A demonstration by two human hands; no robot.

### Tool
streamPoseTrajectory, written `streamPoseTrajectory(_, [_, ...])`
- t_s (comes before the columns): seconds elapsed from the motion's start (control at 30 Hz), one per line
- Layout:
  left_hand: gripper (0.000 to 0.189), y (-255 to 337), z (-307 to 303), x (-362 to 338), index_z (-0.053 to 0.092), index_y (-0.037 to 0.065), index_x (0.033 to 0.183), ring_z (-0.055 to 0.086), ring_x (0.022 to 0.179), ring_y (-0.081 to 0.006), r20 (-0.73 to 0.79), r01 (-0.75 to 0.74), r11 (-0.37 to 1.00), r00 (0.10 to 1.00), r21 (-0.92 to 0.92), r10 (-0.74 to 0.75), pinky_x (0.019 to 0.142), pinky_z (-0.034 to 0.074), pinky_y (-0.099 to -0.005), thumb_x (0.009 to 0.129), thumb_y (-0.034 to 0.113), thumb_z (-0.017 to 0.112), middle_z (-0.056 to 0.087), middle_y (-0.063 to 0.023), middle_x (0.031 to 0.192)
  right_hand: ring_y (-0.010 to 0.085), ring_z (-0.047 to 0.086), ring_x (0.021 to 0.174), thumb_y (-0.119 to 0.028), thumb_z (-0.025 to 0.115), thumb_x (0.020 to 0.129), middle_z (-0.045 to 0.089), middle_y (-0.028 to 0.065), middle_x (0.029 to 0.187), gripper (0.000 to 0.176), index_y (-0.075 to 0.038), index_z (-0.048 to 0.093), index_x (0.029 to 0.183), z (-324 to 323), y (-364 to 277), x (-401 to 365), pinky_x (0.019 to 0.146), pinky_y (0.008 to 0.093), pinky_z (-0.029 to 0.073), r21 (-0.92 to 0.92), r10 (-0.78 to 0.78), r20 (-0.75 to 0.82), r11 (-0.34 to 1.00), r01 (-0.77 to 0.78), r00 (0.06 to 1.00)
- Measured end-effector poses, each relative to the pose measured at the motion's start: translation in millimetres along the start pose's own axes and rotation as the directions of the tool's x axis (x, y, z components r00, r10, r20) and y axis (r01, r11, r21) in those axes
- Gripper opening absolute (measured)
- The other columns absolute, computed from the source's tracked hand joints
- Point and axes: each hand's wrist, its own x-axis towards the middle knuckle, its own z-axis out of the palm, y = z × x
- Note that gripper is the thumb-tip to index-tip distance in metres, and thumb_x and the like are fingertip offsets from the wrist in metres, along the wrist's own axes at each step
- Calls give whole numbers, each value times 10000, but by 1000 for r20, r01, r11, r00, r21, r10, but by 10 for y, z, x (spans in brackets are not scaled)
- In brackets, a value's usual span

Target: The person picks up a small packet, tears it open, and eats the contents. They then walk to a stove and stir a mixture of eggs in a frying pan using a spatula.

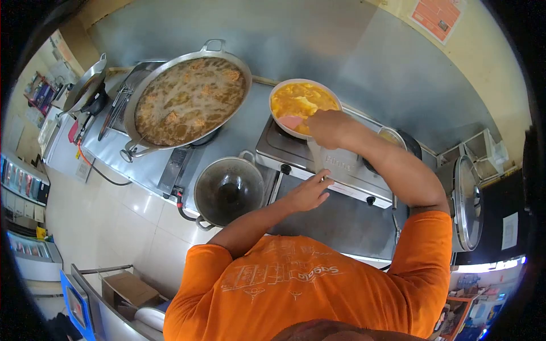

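Now, right hand (331, 129): over the near right part of the pan (282, 128), knuckles up, fingers curled closed, apparently round the spatula (291, 121); its grip end is hidden beneath the hand.
Spatula: pink blade in the egg, just left of the right hand.
Egg (304, 96): yellow and orange, spread across the pan, paler folds toward the middle.
Pan: pale-rimmed, on the far left burner of the stove (273, 146).
Left hand (307, 192): near the stove's front edge, fingers loosely parted, thumb at the near end of the pan's pale handle (316, 158); how firmly it holds, I cannot tell.
Stove knobs: one left (286, 169), one right (371, 200), on the pale front panel.
Dark pan (410, 145): on the stove's right side, partly behind the right forearm.
Big wok (224, 58): left of the pan, bubbling brown oil (176, 96), browned pieces floating in it.
Small wok (219, 176): nearer than the big wok, left of the left hand, two loop handles.
Utensils (118, 108): metal, left of the big wok.
Pot (467, 199): far right, shiny lid.
Shirt (318, 278): orange, near side.
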Motion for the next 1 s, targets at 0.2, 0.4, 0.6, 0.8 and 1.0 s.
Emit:
streamPoseTrajectory(0.2, [373, -28, 113, -6, 464, -3, 1271, 533, 1163, -399, -73, -7, 999, 997, -41, 4, 978, 466, -449, 918, 59, 566, 392, -174, 1338, 360, 701, 893, -67, 605, 796, 710, 204, 990, 268, -35, 704, 1043, 435, 53, 502, 751, 453, 555, -4, 7, 33, 1000, -7, 999])
streamPoseTrajectory(0.4, [370, 14, 134, -14, 458, -11, 1275, 518, 1174, -415, -95, 27, 998, 995, -62, -33, 989, 459, -450, 922, 44, 556, 403, -181, 1319, 333, 707, 915, -103, 561, 854, 716, 175, 989, 291, -77, 662, 1125, 548, 223, 675, 752, 448, 565, -40, 91, -44, 995, -92, 995])
streamPoseTrajectory(0.6, [406, 4, 142, -10, 441, -26, 1311, 501, 1218, -407, -68, 28, 998, 997, -51, -31, 1022, 443, -450, 930, 62, 549, 367, -187, 1377, 337, 706, 913, -90, 523, 882, 715, 181, 999, 275, -54, 686, 1101, 387, 485, 665, 740, 457, 559, -111, 165, -108, 978, -177, 980])
streamPoseTrajectory(0.8, [454, 83, 44, -4, 415, -31, 1358, 476, 1259, -402, -14, 58, 997, 998, -42, -59, 1050, 430, -444, 943, 95, 552, 343, -192, 1412, 381, 688, 839, -43, 530, 820, 694, 247, 945, 295, 14, 679, 1069, -47, 428, 323, 741, 469, 544, -51, 17, -57, 999, -20, 998])
streamPoseTrajectory(1.0, [497, 56, 52, -24, 391, -35, 1386, 426, 1317, -409, -9, 63, 998, 998, -7, -63, 1085, 403, -448, 944, 118, 559, 274, -205, 1490, 394, 685, 913, -73, 556, 794, 690, 269, 954, 253, 42, 715, 953, 267, 303, 587, 790, 441, 540, 83, -79, -38, 993, 82, 996])
